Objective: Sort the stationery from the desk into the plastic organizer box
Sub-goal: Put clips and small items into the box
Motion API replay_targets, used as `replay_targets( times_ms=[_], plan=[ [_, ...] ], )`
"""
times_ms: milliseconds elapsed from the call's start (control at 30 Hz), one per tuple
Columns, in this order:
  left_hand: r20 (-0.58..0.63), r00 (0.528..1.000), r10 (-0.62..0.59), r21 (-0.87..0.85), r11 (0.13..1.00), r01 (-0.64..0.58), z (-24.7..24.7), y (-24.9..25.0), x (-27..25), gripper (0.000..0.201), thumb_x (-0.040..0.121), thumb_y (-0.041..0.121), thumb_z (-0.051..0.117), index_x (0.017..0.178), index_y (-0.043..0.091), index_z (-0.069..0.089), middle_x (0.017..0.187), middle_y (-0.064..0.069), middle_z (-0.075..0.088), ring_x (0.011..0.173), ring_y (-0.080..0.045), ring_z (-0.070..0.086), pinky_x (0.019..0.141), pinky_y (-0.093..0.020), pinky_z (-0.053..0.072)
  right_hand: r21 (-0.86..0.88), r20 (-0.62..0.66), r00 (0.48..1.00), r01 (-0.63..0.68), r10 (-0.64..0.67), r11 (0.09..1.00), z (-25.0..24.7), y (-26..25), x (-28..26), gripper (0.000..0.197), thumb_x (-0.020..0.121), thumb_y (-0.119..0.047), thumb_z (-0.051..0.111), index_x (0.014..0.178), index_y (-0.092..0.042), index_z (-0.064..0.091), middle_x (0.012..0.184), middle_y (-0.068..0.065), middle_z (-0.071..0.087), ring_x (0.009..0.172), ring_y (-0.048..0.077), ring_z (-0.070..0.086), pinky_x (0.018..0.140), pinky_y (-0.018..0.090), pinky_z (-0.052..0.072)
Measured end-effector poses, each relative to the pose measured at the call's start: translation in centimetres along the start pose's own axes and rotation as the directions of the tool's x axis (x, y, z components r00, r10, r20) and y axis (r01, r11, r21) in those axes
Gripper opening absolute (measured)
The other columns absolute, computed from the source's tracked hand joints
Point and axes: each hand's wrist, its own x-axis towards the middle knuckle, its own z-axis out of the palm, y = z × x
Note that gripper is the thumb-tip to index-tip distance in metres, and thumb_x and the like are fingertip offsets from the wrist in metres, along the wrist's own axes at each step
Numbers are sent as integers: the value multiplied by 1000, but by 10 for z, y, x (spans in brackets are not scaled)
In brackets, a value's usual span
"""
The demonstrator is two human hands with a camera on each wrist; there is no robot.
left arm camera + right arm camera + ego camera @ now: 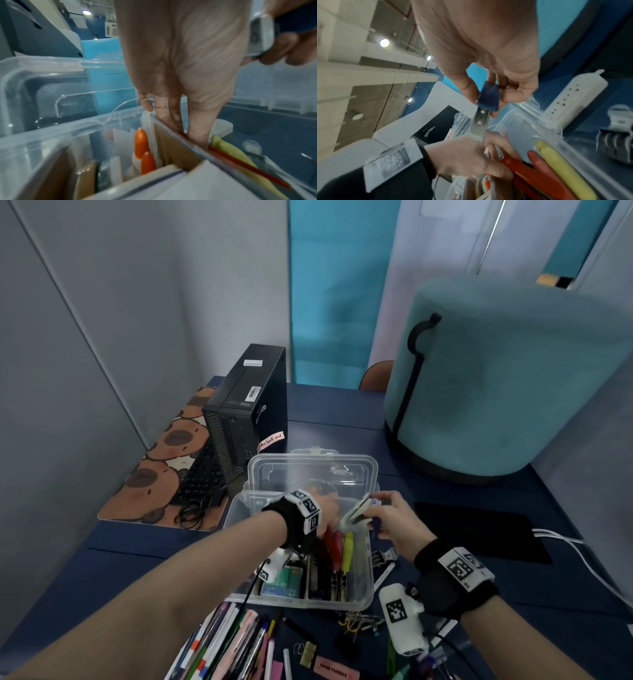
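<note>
The clear plastic organizer box (366, 583) stands open on the blue desk, its lid (311, 470) tipped back. My right hand (380, 508) pinches a stapler (358, 510) with a blue top (488, 97) and metal base (479, 124), tilted over the box's right compartment. My left hand (330, 513) reaches into the box with straight fingers (197, 128) beside the divider (188, 146), touching the red scissors handles (530, 173). Yellow handles (565, 169) lie alongside. Orange-capped glue bottles (141, 143) stand in the left compartment.
Pens and markers (233, 642), binder clips (359, 621) and a pink eraser (337, 669) lie in front of the box. A black computer tower (250, 412) and keyboard (202, 477) stand at back left, a teal stool (507, 385) at back right. A white power strip (573, 102) lies right of the box.
</note>
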Motion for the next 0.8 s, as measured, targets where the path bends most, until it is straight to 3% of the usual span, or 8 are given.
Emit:
replay_targets(
  times_ms=[67, 200, 333, 400, 433, 500, 633, 800],
  plan=[
    [-1, 999, 44, 17, 999, -44, 1, 0, -2, 24, 88, 26, 61, 109, 15, 65, 118, -4, 58, 111, -22, 52, 103, -39, 35, -89, -3, 999, 39, -39, 995, 1, -6, -1, 35, 89, 0, 57, 120, -8, 43, 82, 7, 60, 57, 15, 51, 43, 21, 43],
    [-34, 995, 95, -36, 995, -96, -13, -13, -23, 22, 92, 29, 58, 102, 13, 69, 83, 3, 58, 86, -17, 58, 67, -21, 46, -430, 5, 1000, 14, -13, 903, 3, -13, -3, 38, 88, -9, 62, 117, -12, 38, 83, 6, 55, 52, 12, 52, 37, 17, 41],
    [-209, 977, -46, -135, 991, 18, -28, -52, -52, 14, 91, 21, 57, 97, 17, 69, 95, 1, 65, 88, -18, 62, 81, -29, 53, -752, 77, 997, 51, 10, 657, 27, -22, 0, 30, 90, -12, 63, 112, -12, 43, 91, 2, 53, 60, 4, 47, 32, 7, 32],
    [-273, 956, -107, -202, 978, 51, -31, -73, -64, 12, 87, 20, 64, 97, 24, 69, 98, 5, 65, 91, -15, 60, 85, -29, 51, -812, 107, 994, 66, 37, 580, 47, -21, 8, 24, 88, -10, 63, 108, -7, 50, 81, 0, 53, 59, 6, 51, 36, 7, 37],
    [-295, 947, -130, -234, 970, 60, -32, -82, -70, 13, 86, 21, 66, 97, 26, 70, 97, 7, 65, 91, -13, 59, 84, -28, 49, -835, 113, 992, 69, 47, 546, 56, -19, 14, 23, 86, -9, 64, 106, -5, 54, 79, 1, 59, 60, 10, 58, 43, 9, 46],
    [-322, 930, -179, -285, 955, 86, -29, -96, -79, 13, 84, 22, 68, 96, 28, 70, 95, 9, 65, 90, -11, 60, 79, -25, 47, -884, 129, 989, 81, 75, 460, 70, -16, 22, 34, 82, -12, 66, 115, -7, 58, 83, 5, 71, 69, 17, 69, 65, 25, 60],
    [-332, 919, -211, -286, 951, 115, -16, -106, -88, 15, 85, 26, 68, 100, 29, 69, 99, 10, 60, 94, -11, 59, 87, -31, 49, -970, 127, 992, 123, 6, 208, 82, -10, 31, 35, 97, -19, 47, 129, -6, 49, 109, 8, 67, 92, 21, 67, 84, 32, 56],
    [-338, 918, -205, -312, 945, 96, -7, -107, -82, 18, 83, 32, 70, 101, 31, 68, 98, 11, 55, 94, -11, 56, 89, -32, 49, -975, 83, 995, 92, -53, 205, 82, 4, 44, 43, 97, -20, 45, 138, -7, 40, 113, 8, 62, 100, 24, 62, 79, 29, 52]
  ],
)
